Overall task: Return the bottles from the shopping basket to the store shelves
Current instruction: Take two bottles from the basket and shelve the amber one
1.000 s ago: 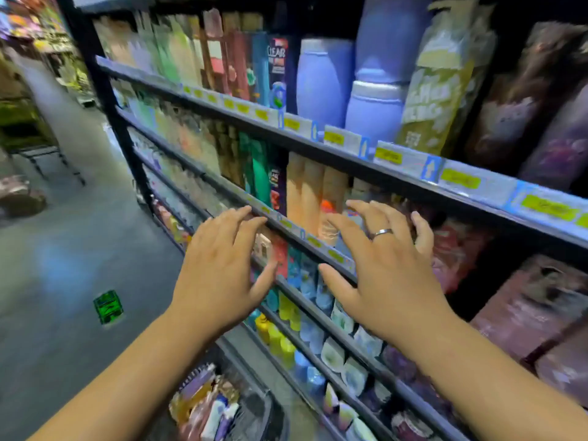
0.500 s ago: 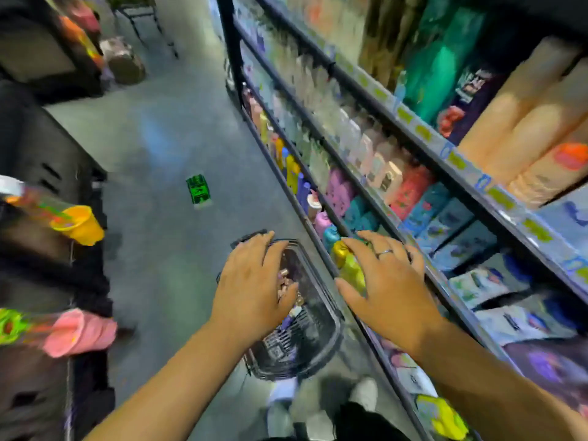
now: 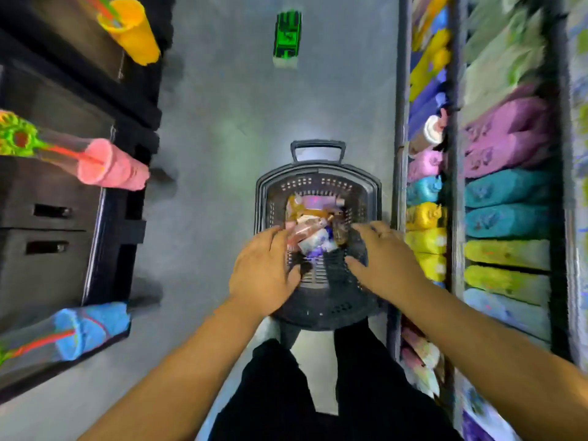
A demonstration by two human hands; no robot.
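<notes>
Dark grey plastic shopping basket (image 3: 318, 178) is sitting on the grey floor (image 3: 222, 154) in the aisle, handle pointing away from the person, and on my feed we're looking nearly straight down into it. The bottles (image 3: 307, 222) are all in there, a jumbled pile of pinkish, white and brown ones towards the middle and far end, too blurry to count. Left hand (image 3: 264, 275) hangs over the basket's near left edge with fingers spread, fingertips right next to the pile, and I can't tell if they touch it. Right hand (image 3: 381, 259) is over the right rim, thumb dipping inside. Either way, each grip is slack and has nothing in it. Store shelves (image 3: 398, 154) run just beside the basket on the right, packed with yellow, teal, pink and purple product. Off to the left there's a dark rack (image 3: 127, 218) with pink, orange and blue items sticking out, and a green marker (image 3: 287, 35) lies further up the floor.
</notes>
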